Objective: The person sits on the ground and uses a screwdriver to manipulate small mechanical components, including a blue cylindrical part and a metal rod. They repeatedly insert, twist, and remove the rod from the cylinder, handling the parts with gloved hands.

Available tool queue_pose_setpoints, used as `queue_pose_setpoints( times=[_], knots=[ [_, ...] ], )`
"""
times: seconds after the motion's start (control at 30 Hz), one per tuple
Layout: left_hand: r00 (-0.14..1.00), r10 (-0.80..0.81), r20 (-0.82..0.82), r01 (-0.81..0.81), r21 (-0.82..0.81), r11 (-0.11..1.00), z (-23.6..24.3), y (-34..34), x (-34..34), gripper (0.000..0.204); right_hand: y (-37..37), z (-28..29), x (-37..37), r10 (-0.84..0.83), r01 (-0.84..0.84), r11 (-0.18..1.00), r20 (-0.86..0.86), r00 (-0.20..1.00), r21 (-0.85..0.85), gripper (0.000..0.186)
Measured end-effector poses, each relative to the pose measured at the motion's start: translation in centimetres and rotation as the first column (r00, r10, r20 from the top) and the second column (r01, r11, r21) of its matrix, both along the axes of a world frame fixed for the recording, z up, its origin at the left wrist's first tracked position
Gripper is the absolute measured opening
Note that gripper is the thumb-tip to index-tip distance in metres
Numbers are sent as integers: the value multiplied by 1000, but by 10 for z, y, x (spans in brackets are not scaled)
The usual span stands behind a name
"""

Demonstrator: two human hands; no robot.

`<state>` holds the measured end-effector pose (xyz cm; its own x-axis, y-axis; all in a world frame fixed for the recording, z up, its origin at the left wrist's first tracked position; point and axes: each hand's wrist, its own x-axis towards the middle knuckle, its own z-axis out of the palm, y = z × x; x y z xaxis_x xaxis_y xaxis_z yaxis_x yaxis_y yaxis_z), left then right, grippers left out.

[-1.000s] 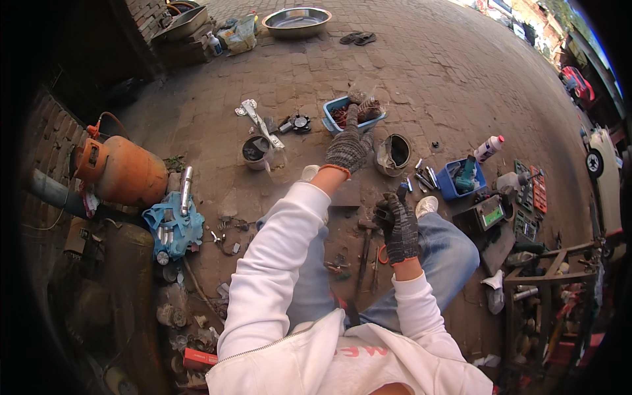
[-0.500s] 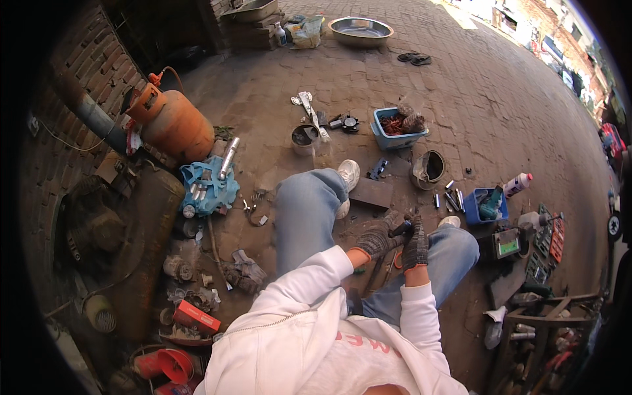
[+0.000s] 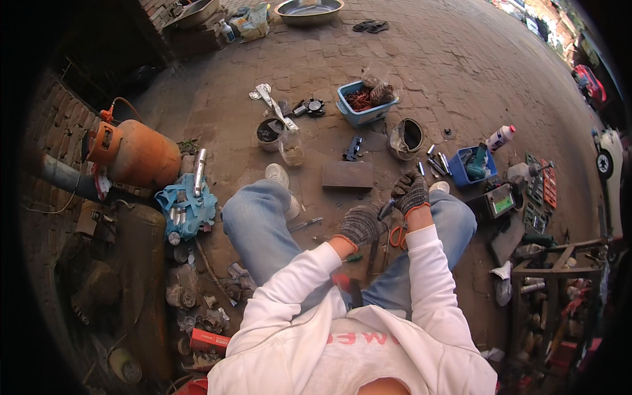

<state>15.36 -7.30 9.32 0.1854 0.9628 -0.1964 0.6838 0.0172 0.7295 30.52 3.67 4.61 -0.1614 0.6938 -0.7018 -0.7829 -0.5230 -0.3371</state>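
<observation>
Both my hands wear dark grey knitted gloves with reddish cuffs, and they meet over the ground between my knees. My left hand [image 3: 364, 224] is closed around one end of a short dark bar-like piece [image 3: 386, 210]. Farther forward, my right hand [image 3: 413, 192] is closed at its other end; the fingers hide much of the piece, so its kind is unclear. Below the hands lie orange-handled scissors [image 3: 397, 237], a dark long-handled tool [image 3: 373, 253] and a green-handled tool [image 3: 354, 257]. Just ahead sits a rectangular brown metal block [image 3: 347, 176].
Ahead stand a light blue basin [image 3: 366, 117] of reddish scraps and two round pots [image 3: 270, 134]. Rightward are a blue bin [image 3: 455, 170] with a power tool, a battery [image 3: 497, 201] and a metal frame [image 3: 559, 268]. An orange gas cylinder [image 3: 144, 155] lies left beside a blue bag [image 3: 181, 209].
The view has shifted, so the ground items appear farther left and higher. My hands have moved slightly apart, with the dark piece still between them.
</observation>
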Motion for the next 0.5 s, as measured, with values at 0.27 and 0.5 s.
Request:
queue_pose_setpoints(
  times=[0.27, 0.5],
  knots=[
    [966, -85, -243, 87, -1, 996, 52, 97, 35, 56, 126, 12, 32, -305, 243, 946, 328, 894, 215, 16],
    [914, -381, -142, 393, 65, 917, 60, 68, -20, 40, 179, 46, 160, -460, 362, 873, 304, 834, 326, 30]
  ],
)
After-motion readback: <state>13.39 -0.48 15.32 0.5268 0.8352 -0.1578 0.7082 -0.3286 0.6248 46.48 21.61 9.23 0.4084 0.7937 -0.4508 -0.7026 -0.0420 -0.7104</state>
